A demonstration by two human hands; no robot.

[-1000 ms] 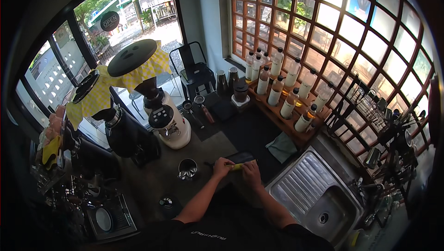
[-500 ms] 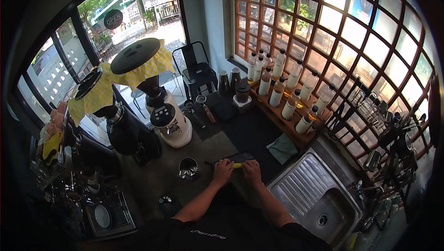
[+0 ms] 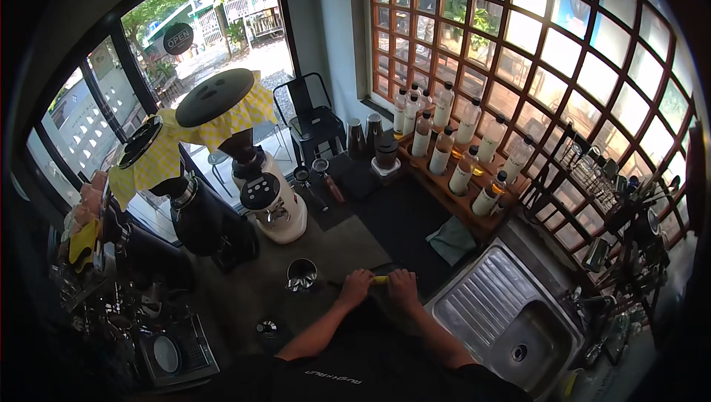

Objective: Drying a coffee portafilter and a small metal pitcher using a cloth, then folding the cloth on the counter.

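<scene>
At the near edge of the counter (image 3: 285,302), my left hand (image 3: 356,286) and my right hand (image 3: 404,286) grip a short yellow piece (image 3: 379,280) from both ends. My curled fingers cover most of it, so its kind cannot be made out. A dark, rounded flat thing (image 3: 389,267) shows just behind my hands. Something thin and dark sticks out to the left of my left hand. Standing left of my hands is a shiny metal cup (image 3: 301,275), with a small metal piece (image 3: 266,328) nearer to me.
Coffee grinders, one white (image 3: 274,206) and one black (image 3: 211,224), stand at the left. A wooden rack (image 3: 463,202) of labelled bottles lines the window, with a folded green cloth (image 3: 452,240) before it. The steel sink (image 3: 474,295) lies right. Portafilters (image 3: 329,183) and metal shakers (image 3: 355,135) stand farther back.
Both hands have come slightly nearer to me with the yellow piece, still gripping it. The whole view has shifted a little.
</scene>
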